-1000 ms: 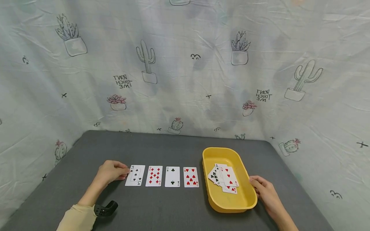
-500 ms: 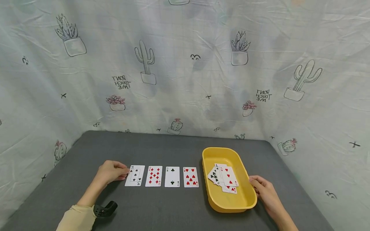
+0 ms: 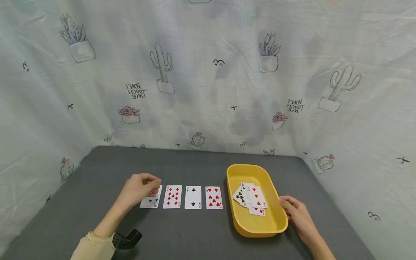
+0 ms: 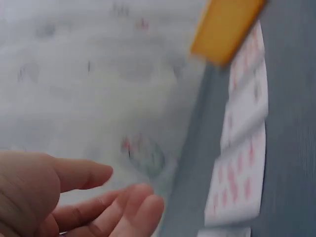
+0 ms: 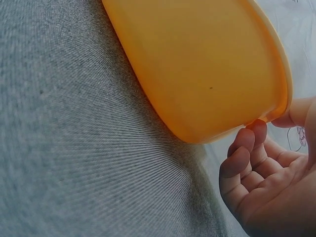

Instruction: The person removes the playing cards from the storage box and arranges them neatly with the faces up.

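At the near edge of the grey table (image 3: 182, 234), a cream sleeve (image 3: 92, 247) and a black wrist strap (image 3: 125, 240) show on the left arm. The left hand (image 3: 141, 187) is above the three of clubs (image 3: 151, 201), the first card in a row of four. Its fingers are loosely bent over the top part of this card; in the blurred left wrist view the fingers (image 4: 123, 207) look relaxed and hold nothing. Whether they touch the card I cannot tell.

On the other side, the right hand (image 3: 297, 215) is at the near right corner of the yellow tray (image 3: 256, 229). In the right wrist view the thumb lies on the rim and the curled fingertips (image 5: 247, 143) touch the outside wall, so this hand holds the tray (image 5: 197, 74) at its edge.

Next to the three of clubs lie the nine of diamonds (image 3: 172, 197), the two of clubs (image 3: 193, 197) and the seven of hearts (image 3: 213, 197), all face up, side by side, apart from each other. The tray stands just right of the seven.

Inside the tray is a loose fan of cards (image 3: 250, 198), face up and overlapping; an ace of clubs and a three of hearts are readable, the ones under them only partly.

Behind the table hangs a pale cloth (image 3: 208, 72) printed with cacti.
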A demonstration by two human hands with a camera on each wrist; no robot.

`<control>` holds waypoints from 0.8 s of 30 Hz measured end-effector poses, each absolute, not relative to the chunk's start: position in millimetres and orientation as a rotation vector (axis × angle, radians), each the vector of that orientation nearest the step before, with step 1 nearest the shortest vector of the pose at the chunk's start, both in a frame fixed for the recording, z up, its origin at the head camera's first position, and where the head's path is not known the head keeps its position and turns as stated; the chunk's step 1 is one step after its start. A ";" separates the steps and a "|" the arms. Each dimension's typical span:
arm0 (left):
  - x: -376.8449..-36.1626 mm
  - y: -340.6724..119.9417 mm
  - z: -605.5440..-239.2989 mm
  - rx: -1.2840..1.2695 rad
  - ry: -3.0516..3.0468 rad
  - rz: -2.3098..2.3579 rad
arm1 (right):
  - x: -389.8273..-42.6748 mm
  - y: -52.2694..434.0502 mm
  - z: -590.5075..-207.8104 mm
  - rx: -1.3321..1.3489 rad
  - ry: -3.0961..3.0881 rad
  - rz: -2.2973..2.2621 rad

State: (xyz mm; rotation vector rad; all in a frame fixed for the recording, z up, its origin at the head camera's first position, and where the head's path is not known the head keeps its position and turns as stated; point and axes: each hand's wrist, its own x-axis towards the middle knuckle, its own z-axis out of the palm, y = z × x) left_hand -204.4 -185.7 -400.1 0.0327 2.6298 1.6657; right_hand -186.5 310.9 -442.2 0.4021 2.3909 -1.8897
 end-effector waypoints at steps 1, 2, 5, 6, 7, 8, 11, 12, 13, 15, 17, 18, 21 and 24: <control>-203.4 -176.4 -397.0 0.077 2.588 1.712 | -185.8 310.7 -442.1 0.402 2.392 -1.889; -202.5 -166.4 -393.8 0.130 2.532 1.765 | -185.0 310.5 -442.0 0.400 2.393 -1.889; -199.4 -131.7 -385.3 0.272 2.346 1.894 | -183.1 310.6 -442.3 0.392 2.398 -1.892; -198.5 -118.6 -382.8 0.317 2.290 1.923 | -182.7 310.7 -442.5 0.388 2.399 -1.894; -197.4 -105.7 -380.7 0.358 2.246 1.942 | -182.6 310.6 -442.7 0.383 2.405 -1.896; -196.5 -93.1 -378.9 0.401 2.211 1.951 | -182.5 310.6 -443.1 0.378 2.410 -1.897; -194.2 -55.0 -374.8 0.476 2.148 1.968 | -182.4 310.7 -445.0 0.364 2.426 -1.895; -193.9 -43.3 -373.7 0.496 2.134 1.967 | -182.4 310.6 -445.9 0.361 2.431 -1.895; -193.8 -32.3 -372.7 0.511 2.127 1.962 | -182.3 310.6 -446.9 0.356 2.436 -1.893; -194.6 -11.7 -371.0 0.521 2.095 1.964 | -182.0 310.4 -449.0 0.348 2.438 -1.896; -197.5 6.0 -371.4 0.521 2.052 1.959 | -181.6 309.9 -451.0 0.337 2.440 -1.896; -200.1 14.1 -372.3 0.517 2.020 1.963 | -181.4 309.4 -451.8 0.336 2.440 -1.898; -210.0 35.7 -377.1 0.511 1.944 1.967 | -180.1 307.3 -453.2 0.338 2.449 -1.899; -221.0 52.3 -382.8 0.524 1.926 1.970 | -178.4 305.1 -454.4 0.346 2.455 -1.906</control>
